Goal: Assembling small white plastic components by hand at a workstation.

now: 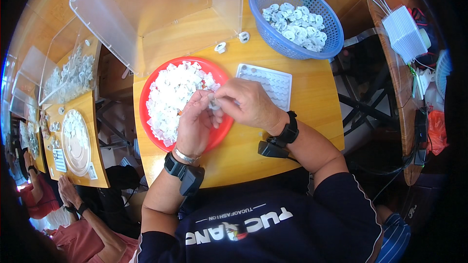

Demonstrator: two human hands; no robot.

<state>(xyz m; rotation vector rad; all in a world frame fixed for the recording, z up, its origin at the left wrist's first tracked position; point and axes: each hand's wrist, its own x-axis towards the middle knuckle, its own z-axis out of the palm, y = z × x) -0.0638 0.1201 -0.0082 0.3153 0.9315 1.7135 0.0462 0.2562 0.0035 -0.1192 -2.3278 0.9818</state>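
Observation:
My left hand [194,122] and my right hand [247,101] meet over the right side of a red round tray [143,106]. Between their fingertips is a small whitish plastic piece [213,102], partly hidden by the fingers, and both hands pinch it. The tray holds a heap of small white plastic parts [170,90]. Partly behind my right hand lies a white tray with wavy moulded rows [279,84]. Beyond the red tray, two loose white round parts, one nearer [220,47] and one farther [244,37], rest on the table.
A blue perforated basket [335,34] with many white parts stands at the far right of the wooden table [312,112]. A see-through plastic bin [161,12] takes up the far left. On the left, other people's hands [68,192] are at another table [95,139].

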